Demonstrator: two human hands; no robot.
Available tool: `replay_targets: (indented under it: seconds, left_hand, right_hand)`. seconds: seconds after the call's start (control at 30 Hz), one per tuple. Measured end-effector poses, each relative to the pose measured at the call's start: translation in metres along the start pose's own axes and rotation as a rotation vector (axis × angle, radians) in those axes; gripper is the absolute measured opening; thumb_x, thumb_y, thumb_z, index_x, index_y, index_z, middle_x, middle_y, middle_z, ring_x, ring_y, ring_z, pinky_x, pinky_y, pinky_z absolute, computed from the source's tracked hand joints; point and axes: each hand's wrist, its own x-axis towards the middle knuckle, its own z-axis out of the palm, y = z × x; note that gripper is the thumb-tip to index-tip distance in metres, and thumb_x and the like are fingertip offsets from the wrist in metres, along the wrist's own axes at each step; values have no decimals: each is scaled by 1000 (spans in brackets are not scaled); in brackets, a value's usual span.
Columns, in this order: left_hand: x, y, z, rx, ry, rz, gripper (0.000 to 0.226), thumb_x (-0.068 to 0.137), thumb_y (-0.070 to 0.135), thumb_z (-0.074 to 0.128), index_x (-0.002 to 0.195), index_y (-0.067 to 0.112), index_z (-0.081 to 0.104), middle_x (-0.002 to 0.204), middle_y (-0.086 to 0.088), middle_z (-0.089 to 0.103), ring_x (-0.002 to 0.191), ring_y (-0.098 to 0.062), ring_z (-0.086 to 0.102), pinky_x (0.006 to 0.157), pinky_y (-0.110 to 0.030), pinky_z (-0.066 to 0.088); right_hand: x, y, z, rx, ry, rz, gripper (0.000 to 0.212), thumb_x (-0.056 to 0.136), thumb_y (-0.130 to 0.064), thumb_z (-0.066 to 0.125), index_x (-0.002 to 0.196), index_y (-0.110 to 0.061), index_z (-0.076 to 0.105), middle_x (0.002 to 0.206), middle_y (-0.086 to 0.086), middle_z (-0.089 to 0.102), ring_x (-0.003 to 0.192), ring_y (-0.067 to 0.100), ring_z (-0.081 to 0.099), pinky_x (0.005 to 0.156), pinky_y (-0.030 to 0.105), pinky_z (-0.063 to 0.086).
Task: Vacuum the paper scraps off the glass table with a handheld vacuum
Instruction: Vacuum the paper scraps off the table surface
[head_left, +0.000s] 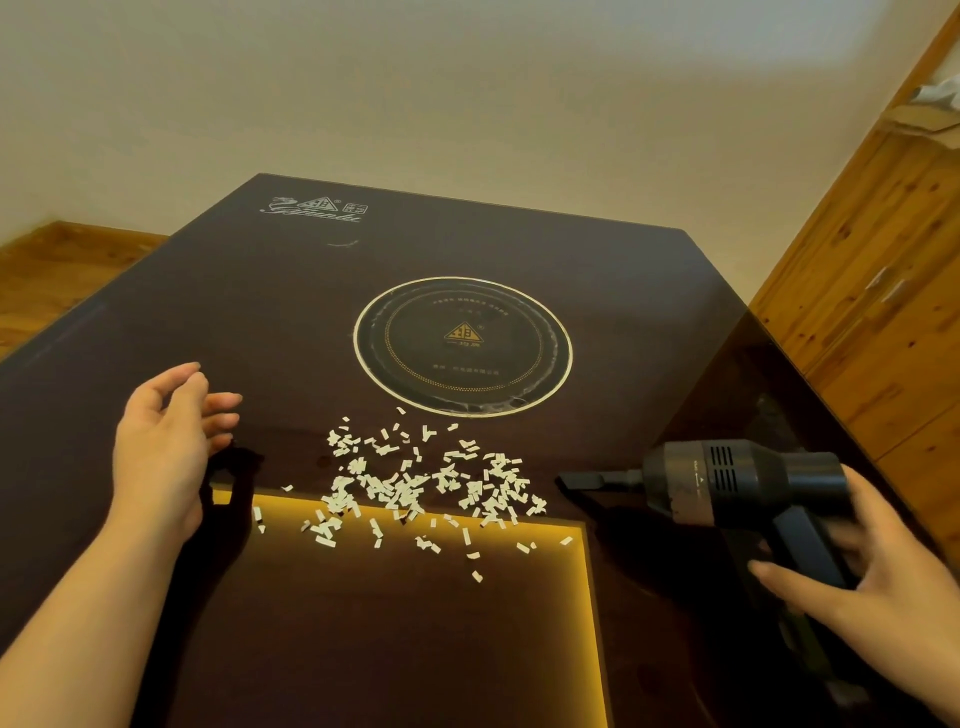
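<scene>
Fingers (795, 582) beside vacuum (737, 480), scraps (415, 483) scattered

White paper scraps (426, 483) beside black handheld vacuum (727, 480)

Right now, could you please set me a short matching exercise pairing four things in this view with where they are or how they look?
Things:
1. paper scraps
2. handheld vacuum
3. left hand
4. round ring

Descriptions:
A. open, above the table's left part
B. printed beyond the scraps
C. white, scattered mid-table
D. black, nozzle pointing at the scraps

Pairs: 1-C, 2-D, 3-A, 4-B
</scene>
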Motion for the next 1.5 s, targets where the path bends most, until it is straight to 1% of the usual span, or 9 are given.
replay_targets:
  seconds: [0.2, 0.3, 0.37, 0.5, 0.63, 0.8, 0.97, 1.4, 1.5]
  left_hand:
    - [1, -1, 0, -6, 2, 6, 21, 97, 28, 44, 117, 29, 51, 89, 4, 65, 73, -6, 59, 67, -24, 46]
    - [1, -2, 0, -7, -2, 9, 22, 97, 28, 44, 118, 29, 51, 90, 4, 65, 73, -6, 59, 67, -24, 46]
    - [1, -2, 0, -8, -1, 12, 22, 97, 28, 44, 118, 29, 52, 89, 5, 65, 72, -6, 59, 68, -24, 46]
    - [2, -3, 1, -9, -2, 23, 21, 96, 28, 44, 116, 29, 51, 87, 5, 65, 70, -5, 59, 68, -24, 47]
    - [5, -7, -2, -1, -9, 39, 18, 94, 30, 44, 109, 34, 52, 87, 5, 66, 69, -3, 61, 68, -24, 48]
    - [14, -13, -4, 18, -19, 41, 17, 91, 35, 44, 106, 37, 52, 86, 5, 66, 65, -1, 61, 64, -21, 46]
    - [22, -20, -7, 34, -30, 23, 16, 92, 40, 41, 105, 42, 51, 88, 8, 65, 68, -1, 60, 64, -19, 45]
    - [25, -23, -7, 28, -51, 12, 23, 98, 39, 35, 117, 38, 46, 90, 9, 62, 70, -1, 56, 64, -18, 45]
    - [23, -20, -5, 8, -60, 19, 22, 98, 36, 35, 117, 35, 45, 88, 8, 61, 67, -1, 56, 63, -17, 45]
  right_hand:
    - [-15, 10, 1, 63, 34, 45, 106, 40, -25, 90, 125, -51, 31, 97, -28, 49, 86, 3, 52, 74, 36, 50]
    - [-26, 11, -2, 125, 17, 76, 100, 25, -42, 82, 113, -63, 37, 88, -33, 51, 76, -1, 54, 54, 25, 49]
    - [-31, 15, -5, 132, -11, 95, 99, 18, -57, 77, 105, -72, 33, 84, -35, 55, 81, 0, 54, 44, 33, 49]
    - [-39, 29, -7, 162, -35, 136, 114, 2, -76, 73, 109, -70, 33, 94, -42, 54, 94, 16, 60, 64, 48, 59]
    - [-45, 22, -5, 258, -45, 215, 114, -8, -64, 77, 98, -75, 35, 99, -9, 62, 70, 22, 72, 56, 48, 58]
    - [-55, 8, -7, 309, -37, 262, 108, 7, -43, 81, 102, -70, 39, 98, 6, 66, 64, 24, 72, 48, 41, 57]
    - [-64, 4, -6, 242, -41, 201, 105, 54, -3, 85, 126, -56, 31, 98, 4, 68, 62, 18, 72, 50, 38, 57]
    - [-73, -10, 0, 203, -63, 199, 105, 61, -6, 82, 134, -52, 23, 106, -1, 66, 80, 23, 69, 46, 29, 55]
    - [-73, -16, 2, 193, -69, 199, 106, 60, -9, 83, 136, -51, 23, 111, 0, 64, 92, 26, 66, 56, 36, 59]
